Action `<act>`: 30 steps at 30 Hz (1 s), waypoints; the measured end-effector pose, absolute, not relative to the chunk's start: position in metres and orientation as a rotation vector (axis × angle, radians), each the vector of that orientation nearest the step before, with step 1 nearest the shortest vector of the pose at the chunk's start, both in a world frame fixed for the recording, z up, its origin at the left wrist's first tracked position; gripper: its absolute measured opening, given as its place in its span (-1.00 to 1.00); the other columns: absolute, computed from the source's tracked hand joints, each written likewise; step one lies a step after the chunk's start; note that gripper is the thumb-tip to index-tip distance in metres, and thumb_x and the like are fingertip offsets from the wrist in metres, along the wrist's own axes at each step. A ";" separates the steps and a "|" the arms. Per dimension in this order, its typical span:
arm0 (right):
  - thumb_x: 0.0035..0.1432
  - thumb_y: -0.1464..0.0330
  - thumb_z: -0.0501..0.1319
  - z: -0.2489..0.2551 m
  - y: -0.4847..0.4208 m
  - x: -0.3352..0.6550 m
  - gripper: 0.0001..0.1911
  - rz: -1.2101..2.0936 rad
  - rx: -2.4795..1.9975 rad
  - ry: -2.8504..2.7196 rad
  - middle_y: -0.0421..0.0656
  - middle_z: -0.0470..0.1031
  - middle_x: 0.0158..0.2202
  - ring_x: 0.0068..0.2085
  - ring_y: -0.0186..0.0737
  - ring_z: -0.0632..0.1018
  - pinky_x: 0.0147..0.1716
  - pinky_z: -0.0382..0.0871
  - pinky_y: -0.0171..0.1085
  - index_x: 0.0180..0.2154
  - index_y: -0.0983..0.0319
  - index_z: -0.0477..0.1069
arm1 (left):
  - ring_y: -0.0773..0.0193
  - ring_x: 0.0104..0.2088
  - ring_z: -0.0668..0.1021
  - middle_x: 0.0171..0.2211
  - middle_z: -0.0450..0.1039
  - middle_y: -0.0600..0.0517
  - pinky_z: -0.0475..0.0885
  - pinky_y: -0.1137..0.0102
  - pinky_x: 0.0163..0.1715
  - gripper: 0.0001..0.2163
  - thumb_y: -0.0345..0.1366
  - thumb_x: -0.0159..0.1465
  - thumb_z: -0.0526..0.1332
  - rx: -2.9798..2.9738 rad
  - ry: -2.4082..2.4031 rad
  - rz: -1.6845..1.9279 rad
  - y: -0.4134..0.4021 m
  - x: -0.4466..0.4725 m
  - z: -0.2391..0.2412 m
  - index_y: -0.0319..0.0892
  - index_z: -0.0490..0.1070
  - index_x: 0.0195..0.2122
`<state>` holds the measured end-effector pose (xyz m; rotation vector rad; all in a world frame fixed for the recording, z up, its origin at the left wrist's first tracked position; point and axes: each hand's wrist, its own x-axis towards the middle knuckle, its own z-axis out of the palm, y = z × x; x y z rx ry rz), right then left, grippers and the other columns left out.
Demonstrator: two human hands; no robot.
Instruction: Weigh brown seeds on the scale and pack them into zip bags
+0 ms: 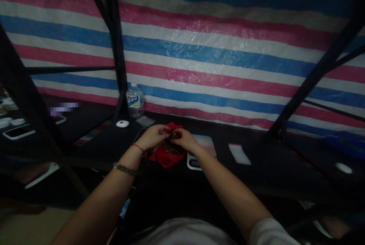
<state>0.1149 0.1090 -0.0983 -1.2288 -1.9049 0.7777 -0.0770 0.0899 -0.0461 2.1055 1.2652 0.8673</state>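
Both my hands meet over a red plastic bag that lies on the dark table. My left hand is closed, its fingertips pinching something small and dark at the bag's top. My right hand is closed too, pinching the same spot from the other side. The bag holds dark brownish pieces that I cannot make out in the dim light. A red string and a dark bead bracelet circle my left wrist.
A clear water bottle stands behind the bag by a black metal post. A white round object, a tablet-like device, a white card and phones lie around. A striped tarp hangs behind.
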 end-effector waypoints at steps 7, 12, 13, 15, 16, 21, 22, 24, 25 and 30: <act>-0.15 0.44 0.37 -0.101 0.107 0.117 -0.59 0.798 -1.244 -1.971 -0.17 0.56 -0.25 -0.25 -0.20 0.56 -0.20 0.42 -0.22 -0.15 0.22 0.47 | 0.15 -0.20 0.59 -0.21 0.59 -0.02 0.45 0.36 -0.17 -0.71 -0.23 0.12 0.18 2.259 1.211 0.650 0.091 -0.074 -0.052 -0.14 0.53 -0.15; -0.14 0.43 0.37 -0.102 0.104 0.111 -0.53 0.787 -1.218 -1.904 -0.17 0.56 -0.19 -0.19 -0.19 0.55 -0.16 0.41 -0.22 -0.09 0.21 0.45 | 0.18 -0.20 0.58 -0.19 0.58 -0.02 0.44 0.38 -0.18 -0.71 -0.21 0.15 0.18 2.283 1.230 0.729 0.094 -0.071 -0.056 -0.15 0.53 -0.13; -0.14 0.43 0.37 -0.101 0.102 0.110 -0.53 0.772 -1.221 -1.907 -0.16 0.56 -0.19 -0.19 -0.18 0.55 -0.16 0.41 -0.22 -0.10 0.21 0.45 | 0.19 -0.19 0.58 -0.20 0.58 -0.02 0.44 0.39 -0.17 -0.71 -0.21 0.15 0.19 2.282 1.210 0.741 0.094 -0.070 -0.056 -0.15 0.53 -0.14; -0.14 0.44 0.36 -0.099 0.100 0.109 -0.57 0.763 -1.238 -1.915 -0.15 0.56 -0.20 -0.20 -0.18 0.55 -0.17 0.41 -0.22 -0.13 0.22 0.47 | 0.20 -0.18 0.57 -0.19 0.57 -0.01 0.43 0.39 -0.16 -0.72 -0.22 0.14 0.20 2.296 1.188 0.762 0.093 -0.069 -0.056 -0.14 0.53 -0.14; -0.14 0.44 0.36 -0.098 0.100 0.109 -0.59 0.768 -1.245 -1.910 -0.15 0.56 -0.21 -0.21 -0.18 0.56 -0.18 0.41 -0.22 -0.14 0.22 0.47 | 0.19 -0.17 0.56 -0.19 0.57 -0.01 0.43 0.38 -0.15 -0.72 -0.21 0.14 0.21 2.305 1.202 0.782 0.093 -0.068 -0.055 -0.14 0.53 -0.14; -0.14 0.43 0.36 -0.104 0.102 0.109 -0.59 0.804 -1.260 -1.823 -0.19 0.56 -0.23 -0.23 -0.21 0.56 -0.21 0.43 -0.25 -0.16 0.21 0.44 | 0.17 -0.19 0.56 -0.19 0.56 -0.02 0.44 0.36 -0.18 -0.73 -0.20 0.13 0.21 2.283 1.317 0.859 0.094 -0.069 -0.053 -0.13 0.54 -0.17; -0.14 0.43 0.36 -0.105 0.103 0.109 -0.60 0.803 -1.258 -1.819 -0.19 0.56 -0.24 -0.23 -0.22 0.56 -0.20 0.43 -0.25 -0.16 0.21 0.44 | 0.18 -0.20 0.56 -0.21 0.56 -0.01 0.44 0.37 -0.20 -0.74 -0.20 0.14 0.20 2.278 1.326 0.846 0.094 -0.069 -0.053 -0.13 0.54 -0.18; -0.14 0.43 0.36 -0.107 0.103 0.109 -0.61 0.799 -1.246 -1.831 -0.20 0.55 -0.25 -0.23 -0.22 0.56 -0.19 0.43 -0.25 -0.17 0.21 0.45 | 0.19 -0.22 0.56 -0.24 0.57 -0.01 0.44 0.38 -0.23 -0.76 -0.21 0.13 0.21 2.272 1.345 0.820 0.094 -0.069 -0.055 -0.14 0.55 -0.22; -0.14 0.43 0.36 -0.107 0.103 0.109 -0.61 0.797 -1.242 -1.837 -0.20 0.55 -0.25 -0.23 -0.22 0.56 -0.19 0.43 -0.25 -0.18 0.21 0.45 | 0.19 -0.24 0.56 -0.25 0.57 -0.01 0.44 0.39 -0.24 -0.76 -0.20 0.12 0.21 2.268 1.354 0.812 0.093 -0.069 -0.055 -0.15 0.55 -0.24; -0.15 0.40 0.39 -0.099 0.097 0.111 -0.59 0.785 -1.270 -1.833 -0.18 0.56 -0.23 -0.21 -0.20 0.56 -0.16 0.43 -0.22 -0.17 0.21 0.46 | 0.21 -0.28 0.56 -0.28 0.57 -0.01 0.43 0.39 -0.27 -0.75 -0.18 0.14 0.18 2.238 1.415 0.841 0.091 -0.071 -0.052 -0.15 0.55 -0.24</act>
